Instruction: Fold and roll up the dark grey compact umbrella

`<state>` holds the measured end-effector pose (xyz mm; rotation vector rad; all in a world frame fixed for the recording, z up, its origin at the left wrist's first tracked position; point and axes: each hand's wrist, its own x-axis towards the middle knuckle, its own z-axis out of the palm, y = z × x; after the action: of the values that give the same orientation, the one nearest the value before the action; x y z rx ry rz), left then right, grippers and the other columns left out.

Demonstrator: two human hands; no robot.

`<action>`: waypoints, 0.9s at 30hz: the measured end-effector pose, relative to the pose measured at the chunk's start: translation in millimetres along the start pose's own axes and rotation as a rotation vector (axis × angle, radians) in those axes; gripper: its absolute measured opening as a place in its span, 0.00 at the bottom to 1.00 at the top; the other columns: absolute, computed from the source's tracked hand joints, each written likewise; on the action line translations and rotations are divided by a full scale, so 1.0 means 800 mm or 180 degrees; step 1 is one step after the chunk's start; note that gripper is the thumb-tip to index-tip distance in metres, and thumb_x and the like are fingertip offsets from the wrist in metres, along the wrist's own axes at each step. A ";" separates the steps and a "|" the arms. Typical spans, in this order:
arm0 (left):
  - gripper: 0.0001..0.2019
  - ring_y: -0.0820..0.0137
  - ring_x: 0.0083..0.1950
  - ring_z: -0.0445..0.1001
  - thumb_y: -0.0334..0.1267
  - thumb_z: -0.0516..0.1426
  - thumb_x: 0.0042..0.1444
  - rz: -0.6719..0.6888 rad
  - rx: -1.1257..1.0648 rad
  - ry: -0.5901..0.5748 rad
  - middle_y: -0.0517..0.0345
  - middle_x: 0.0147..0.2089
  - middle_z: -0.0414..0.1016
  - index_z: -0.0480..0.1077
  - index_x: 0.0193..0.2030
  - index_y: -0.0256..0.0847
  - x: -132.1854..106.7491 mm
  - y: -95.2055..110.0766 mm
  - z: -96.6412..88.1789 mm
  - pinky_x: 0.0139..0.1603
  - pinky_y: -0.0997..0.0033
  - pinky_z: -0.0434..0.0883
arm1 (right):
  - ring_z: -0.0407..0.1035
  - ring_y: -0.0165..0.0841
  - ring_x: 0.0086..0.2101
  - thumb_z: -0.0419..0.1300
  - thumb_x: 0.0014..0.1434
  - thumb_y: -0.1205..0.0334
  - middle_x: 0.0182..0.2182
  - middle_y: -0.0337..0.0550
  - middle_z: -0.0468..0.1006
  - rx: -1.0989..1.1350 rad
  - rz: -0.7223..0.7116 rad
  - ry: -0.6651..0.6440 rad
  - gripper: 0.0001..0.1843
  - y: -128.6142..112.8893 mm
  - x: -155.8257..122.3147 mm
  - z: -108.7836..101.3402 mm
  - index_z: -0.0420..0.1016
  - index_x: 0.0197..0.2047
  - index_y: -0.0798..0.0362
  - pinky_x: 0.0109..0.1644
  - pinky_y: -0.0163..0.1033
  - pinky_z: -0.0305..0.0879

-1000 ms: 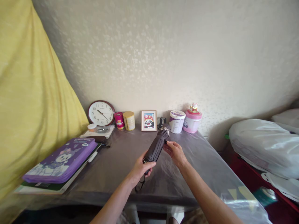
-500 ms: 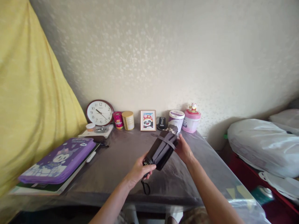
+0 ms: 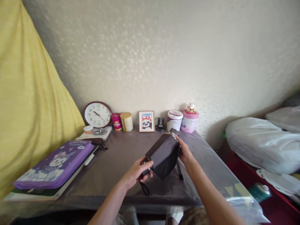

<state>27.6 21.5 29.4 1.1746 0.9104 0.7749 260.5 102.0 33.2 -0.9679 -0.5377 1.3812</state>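
Observation:
A dark folding umbrella (image 3: 164,154) is held over the brown table (image 3: 112,168), its cloth hanging loose and unwrapped. My left hand (image 3: 136,172) is closed round its handle at the near end, a black wrist strap (image 3: 144,188) dangling below. My right hand (image 3: 185,151) grips the far end of the umbrella near its tip, fingers pressed on the cloth. A loose closing strap (image 3: 179,170) hangs under the right hand.
Along the wall stand a round clock (image 3: 97,114), a pink tin (image 3: 115,121), a gold tin (image 3: 126,121), a panda picture frame (image 3: 146,121), a white tub (image 3: 174,120) and a pink tub (image 3: 189,120). A purple case (image 3: 55,164) lies left. White bags (image 3: 260,140) sit right.
The umbrella's strap has come undone and its cloth has spread out loose. My right hand moved from the strap to the far end; the left hand kept the handle.

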 end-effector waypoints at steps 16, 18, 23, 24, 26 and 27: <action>0.32 0.70 0.30 0.73 0.47 0.54 0.52 0.1423 0.2000 0.1954 0.55 0.36 0.74 0.50 0.62 0.45 -0.016 0.024 -0.022 0.29 0.74 0.68 | 0.73 0.31 0.34 0.60 0.48 0.67 0.29 0.42 0.78 -0.0081 -0.0244 -0.0079 0.02 -0.016 0.011 -0.028 0.71 0.28 0.53 0.40 0.38 0.70; 0.29 0.65 0.42 0.73 0.45 0.54 0.53 0.1706 0.2950 0.2095 0.51 0.46 0.72 0.53 0.62 0.46 -0.016 0.021 -0.028 0.40 0.69 0.68 | 0.73 0.31 0.33 0.61 0.48 0.68 0.29 0.42 0.78 -0.0187 -0.0278 -0.0045 0.03 -0.018 0.009 -0.031 0.70 0.28 0.54 0.39 0.37 0.70; 0.25 0.64 0.40 0.73 0.44 0.54 0.53 0.1839 0.3431 0.1994 0.52 0.42 0.74 0.59 0.58 0.47 -0.019 0.021 -0.034 0.41 0.69 0.67 | 0.73 0.30 0.32 0.61 0.47 0.68 0.29 0.42 0.78 -0.0289 -0.0302 -0.0036 0.03 -0.023 0.002 -0.034 0.70 0.29 0.54 0.38 0.36 0.70; 0.26 0.65 0.38 0.74 0.45 0.55 0.52 0.1696 0.3009 0.2025 0.53 0.40 0.74 0.59 0.58 0.47 -0.021 0.024 -0.032 0.37 0.71 0.68 | 0.73 0.30 0.32 0.61 0.47 0.69 0.29 0.42 0.78 -0.0309 -0.0298 -0.0047 0.04 -0.024 0.002 -0.034 0.70 0.29 0.54 0.38 0.36 0.70; 0.29 0.68 0.30 0.73 0.47 0.55 0.51 0.1220 0.1982 0.2001 0.56 0.34 0.75 0.56 0.59 0.45 -0.024 0.032 -0.027 0.27 0.74 0.67 | 0.73 0.30 0.31 0.61 0.47 0.69 0.28 0.42 0.78 -0.0336 -0.0297 -0.0071 0.04 -0.025 0.002 -0.036 0.71 0.29 0.54 0.38 0.36 0.70; 0.29 0.69 0.24 0.72 0.48 0.55 0.51 0.0957 0.1593 0.1932 0.58 0.29 0.74 0.56 0.59 0.44 -0.026 0.036 -0.025 0.22 0.75 0.65 | 0.73 0.30 0.31 0.61 0.47 0.69 0.28 0.43 0.78 -0.0339 -0.0296 -0.0077 0.04 -0.025 0.002 -0.037 0.71 0.29 0.54 0.38 0.36 0.70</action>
<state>-0.2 17.9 58.5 1.5693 1.5097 1.2295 296.4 97.8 33.5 -1.0006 -0.6720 1.2928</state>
